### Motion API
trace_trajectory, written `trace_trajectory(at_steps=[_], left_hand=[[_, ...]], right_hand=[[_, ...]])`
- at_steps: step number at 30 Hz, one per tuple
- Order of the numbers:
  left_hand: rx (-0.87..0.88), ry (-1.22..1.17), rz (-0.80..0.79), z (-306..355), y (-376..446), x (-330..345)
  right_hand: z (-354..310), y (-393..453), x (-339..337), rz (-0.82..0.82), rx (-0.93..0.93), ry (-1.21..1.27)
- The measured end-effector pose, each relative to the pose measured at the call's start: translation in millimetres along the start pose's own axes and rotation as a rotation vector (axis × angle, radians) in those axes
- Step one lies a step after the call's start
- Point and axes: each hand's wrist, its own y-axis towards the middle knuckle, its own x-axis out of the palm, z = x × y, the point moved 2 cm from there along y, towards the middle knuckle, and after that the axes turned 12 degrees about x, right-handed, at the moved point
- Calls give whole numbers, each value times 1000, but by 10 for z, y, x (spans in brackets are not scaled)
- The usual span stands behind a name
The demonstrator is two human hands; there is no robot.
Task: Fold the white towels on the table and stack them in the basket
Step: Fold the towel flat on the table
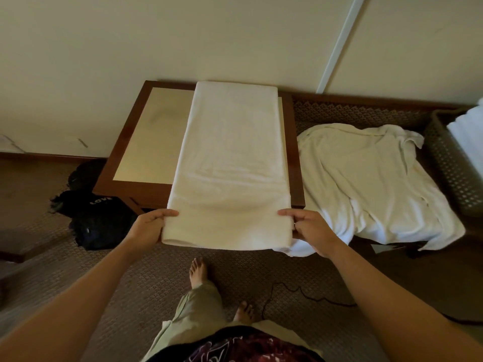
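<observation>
The task is judged partly complete. A folded white towel (230,163) is laid lengthwise on the counter (154,137) at centre frame, its near end overhanging the counter edge; at least one further fold appears to be required. A crumpled, unfolded towel (366,184) is seen at right of centre, on what surface cannot be told. Folded white towels (467,131) are already stacked in the basket (449,168) at the far right edge.

The near left corner of the folded towel is pinched by the left hand (149,226), fingers curled over the top. The near right corner is pinched likewise by the right hand (308,228). Both hands are closed on the cloth, neither spread.
</observation>
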Motion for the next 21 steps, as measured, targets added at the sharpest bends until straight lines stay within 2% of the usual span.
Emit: trace_trajectory(at_steps=[3, 6, 8, 10, 12, 16, 18, 21], left_hand=[[95, -20, -79, 79, -44, -87], [194, 92, -100, 70, -54, -179], [253, 176, -47, 114, -66, -188], [393, 293, 29, 196, -36, -190], [453, 315, 60, 281, -13, -205], [388, 189, 58, 365, 101, -221], [385, 205, 71, 393, 146, -213], [351, 212, 83, 370, 223, -225]], right_hand=[[-6, 2, -61, 32, -198, -245], [-11, 33, -72, 208, -372, -415], [-31, 37, -34, 357, -563, -508], [-92, 27, -5, 530, -724, -627], [-175, 18, -14, 580, -727, -706], [-330, 58, 12, 374, -597, -722], [-350, 83, 32, 333, -555, -645], [-386, 90, 74, 336, -473, -401]])
